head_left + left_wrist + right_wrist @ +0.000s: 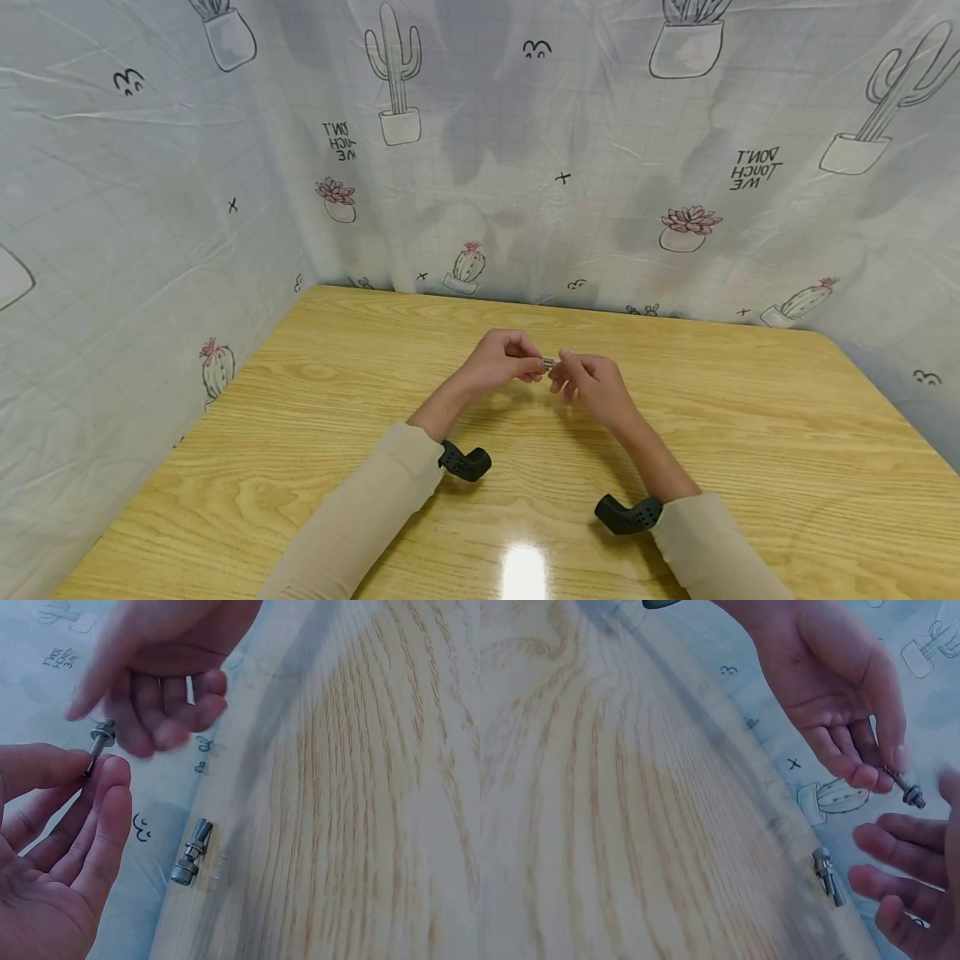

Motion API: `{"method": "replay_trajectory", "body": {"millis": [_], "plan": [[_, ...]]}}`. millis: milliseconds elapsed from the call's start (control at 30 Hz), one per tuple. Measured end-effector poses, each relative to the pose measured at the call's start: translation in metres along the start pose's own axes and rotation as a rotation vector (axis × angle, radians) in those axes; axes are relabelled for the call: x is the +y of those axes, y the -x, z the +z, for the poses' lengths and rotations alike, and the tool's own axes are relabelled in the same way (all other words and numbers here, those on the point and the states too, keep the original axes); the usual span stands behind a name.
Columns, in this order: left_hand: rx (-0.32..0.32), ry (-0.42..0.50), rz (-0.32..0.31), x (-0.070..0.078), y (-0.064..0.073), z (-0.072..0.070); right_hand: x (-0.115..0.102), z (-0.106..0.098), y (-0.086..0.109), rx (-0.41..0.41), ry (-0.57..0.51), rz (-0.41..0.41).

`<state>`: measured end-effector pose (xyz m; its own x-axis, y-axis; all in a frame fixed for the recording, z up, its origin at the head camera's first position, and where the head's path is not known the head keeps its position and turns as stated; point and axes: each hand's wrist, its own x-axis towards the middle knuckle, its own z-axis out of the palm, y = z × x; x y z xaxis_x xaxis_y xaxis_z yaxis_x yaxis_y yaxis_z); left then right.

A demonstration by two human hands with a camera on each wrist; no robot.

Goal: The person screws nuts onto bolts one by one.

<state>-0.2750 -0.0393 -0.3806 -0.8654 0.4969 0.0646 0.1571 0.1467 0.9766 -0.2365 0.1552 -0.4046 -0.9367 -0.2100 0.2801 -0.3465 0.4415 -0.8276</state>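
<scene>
My left hand [504,360] pinches a small metal bolt [97,742] by its head end between thumb and fingers. A nut and washer sit near the free end of its threaded shaft, which points toward my right hand. My right hand [596,387] is held just beside it, fingers loosely bent; the wrist views show a gap between them and the bolt. A second bolt [826,876] with a nut on its shaft lies on the table below the hands in both wrist views. I cannot make out that second bolt in the head view.
The light wooden table [360,350] stretches out around both arms. A pale curtain [480,167] printed with cacti hangs behind its far edge and along the sides. Black wrist mounts [465,462] stick out from both beige sleeves.
</scene>
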Motion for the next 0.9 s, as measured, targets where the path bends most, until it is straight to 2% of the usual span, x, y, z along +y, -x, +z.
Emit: {"method": "replay_trajectory", "body": {"millis": [300,400,467,600,700,900], "plan": [[-0.009,0.007,-0.020,0.001,-0.001,0.000,0.000,0.000,0.000,-0.005,0.013,0.006],[-0.012,-0.004,-0.023,0.011,0.005,0.001,-0.006,0.000,0.001,-0.008,0.024,-0.006],[-0.009,-0.006,-0.021,0.011,0.006,0.001,-0.015,-0.001,0.004,-0.018,0.025,-0.008],[0.001,-0.006,-0.003,0.006,0.003,0.001,-0.017,-0.001,0.004,-0.028,0.000,0.023],[0.001,-0.002,0.000,0.002,0.001,0.000,-0.003,0.000,0.000,-0.031,-0.011,0.016],[-0.002,0.001,-0.009,0.002,0.002,0.000,-0.001,0.000,0.000,-0.017,-0.005,0.001]]}}
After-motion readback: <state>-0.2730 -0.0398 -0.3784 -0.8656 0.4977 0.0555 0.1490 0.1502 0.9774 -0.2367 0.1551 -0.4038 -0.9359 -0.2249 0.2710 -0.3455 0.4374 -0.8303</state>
